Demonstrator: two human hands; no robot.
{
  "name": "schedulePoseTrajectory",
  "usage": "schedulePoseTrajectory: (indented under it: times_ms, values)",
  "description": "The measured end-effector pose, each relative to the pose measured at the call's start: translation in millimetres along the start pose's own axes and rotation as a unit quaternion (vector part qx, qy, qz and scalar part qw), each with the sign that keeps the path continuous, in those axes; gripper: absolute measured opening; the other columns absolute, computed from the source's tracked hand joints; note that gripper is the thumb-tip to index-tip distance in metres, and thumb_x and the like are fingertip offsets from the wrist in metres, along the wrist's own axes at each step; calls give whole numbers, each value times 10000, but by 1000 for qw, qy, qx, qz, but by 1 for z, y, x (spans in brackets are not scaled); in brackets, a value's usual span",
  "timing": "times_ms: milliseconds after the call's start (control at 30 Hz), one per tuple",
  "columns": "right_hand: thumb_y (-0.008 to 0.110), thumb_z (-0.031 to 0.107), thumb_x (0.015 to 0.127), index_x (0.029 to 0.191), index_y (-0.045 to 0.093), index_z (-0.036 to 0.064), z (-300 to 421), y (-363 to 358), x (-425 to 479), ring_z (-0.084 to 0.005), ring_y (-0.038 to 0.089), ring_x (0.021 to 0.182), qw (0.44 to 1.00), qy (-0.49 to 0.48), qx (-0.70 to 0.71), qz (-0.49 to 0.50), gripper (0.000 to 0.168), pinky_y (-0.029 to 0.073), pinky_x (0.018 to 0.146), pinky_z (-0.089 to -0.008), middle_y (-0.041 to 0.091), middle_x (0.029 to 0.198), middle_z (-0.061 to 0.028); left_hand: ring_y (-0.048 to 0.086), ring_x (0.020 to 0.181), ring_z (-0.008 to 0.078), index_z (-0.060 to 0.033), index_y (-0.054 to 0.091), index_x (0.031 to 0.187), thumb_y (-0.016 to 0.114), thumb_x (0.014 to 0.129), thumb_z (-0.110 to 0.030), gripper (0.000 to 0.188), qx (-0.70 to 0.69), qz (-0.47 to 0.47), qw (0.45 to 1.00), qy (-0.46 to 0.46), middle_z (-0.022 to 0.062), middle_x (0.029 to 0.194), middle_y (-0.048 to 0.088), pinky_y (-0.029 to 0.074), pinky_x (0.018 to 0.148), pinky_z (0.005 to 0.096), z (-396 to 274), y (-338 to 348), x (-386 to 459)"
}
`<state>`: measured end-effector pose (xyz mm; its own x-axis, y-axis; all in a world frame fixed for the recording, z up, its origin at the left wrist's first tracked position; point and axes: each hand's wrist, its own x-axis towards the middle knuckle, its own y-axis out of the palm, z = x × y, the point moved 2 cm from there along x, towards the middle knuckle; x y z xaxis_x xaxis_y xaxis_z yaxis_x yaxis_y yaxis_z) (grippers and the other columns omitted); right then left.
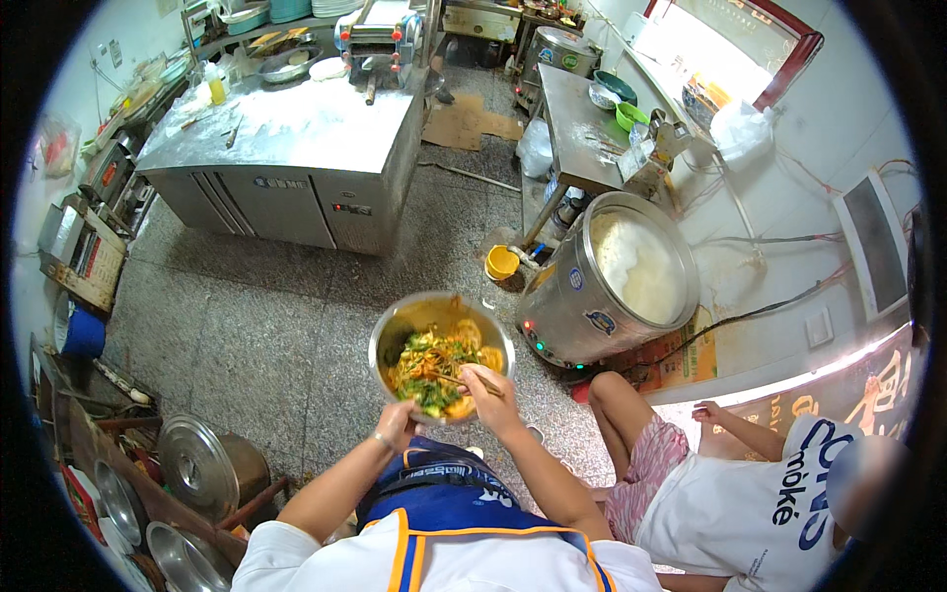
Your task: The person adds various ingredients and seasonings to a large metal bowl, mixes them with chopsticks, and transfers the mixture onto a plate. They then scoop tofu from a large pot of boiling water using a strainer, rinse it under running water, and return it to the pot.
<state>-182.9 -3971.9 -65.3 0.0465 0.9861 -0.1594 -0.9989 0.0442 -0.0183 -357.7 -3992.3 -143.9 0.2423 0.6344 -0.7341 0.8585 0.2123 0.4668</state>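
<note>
A steel mixing bowl (376,348) is held up before me over the speckled floor. My left hand (399,425) grips its near left rim. Between the fingers of my right hand (488,396) is a pair of chopsticks (484,382), their tips down in the food. Chopped green vegetables (436,392), orange-brown shreds and yellowish pieces fill the lower part of the bowl, coated in an oily sauce. The far inner wall is smeared orange.
To the right stands a large steel boiler (577,296) of foamy, cloudy liquid. A person (725,481) sits at lower right. A floured steel counter (281,140) is at back left, a yellow bucket (502,263) on the floor ahead, a lidded pot (211,470) at lower left.
</note>
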Motion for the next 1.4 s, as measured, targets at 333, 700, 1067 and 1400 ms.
schedulePoseTrajectory:
  times_ms: [333,700,1067,1400]
  values:
    - [471,175,872,985,554,-65,-7,-47,-29,-176,607,668,974,15,130,-187,277,507,602,-256,606,824,-141,498,497,184,36,461,962,458,670,7,293,38,-65,993,91,106,744,534,410,349,266,-9,-19,4]
    - [486,138,864,965,583,-30,-29,54,33,-149,593,680,997,30,67,-25,219,487,642,-257,618,798,-96,529,516,209,33,511,865,488,685,-9,186,43,-47,996,58,113,715,542,456,400,276,-66,-35,16]
    - [484,88,864,977,575,-29,-28,125,73,-159,606,697,994,-19,70,86,186,500,635,-268,611,846,-114,482,453,178,32,506,877,496,671,-1,209,56,-52,994,72,97,671,542,356,337,262,-116,-94,21]
    - [515,153,857,920,585,-16,87,171,194,-124,543,643,898,-200,-137,368,194,439,594,-251,602,744,-75,440,370,163,13,516,669,485,658,-16,45,71,-29,994,72,71,521,485,321,314,262,-133,-112,-12]
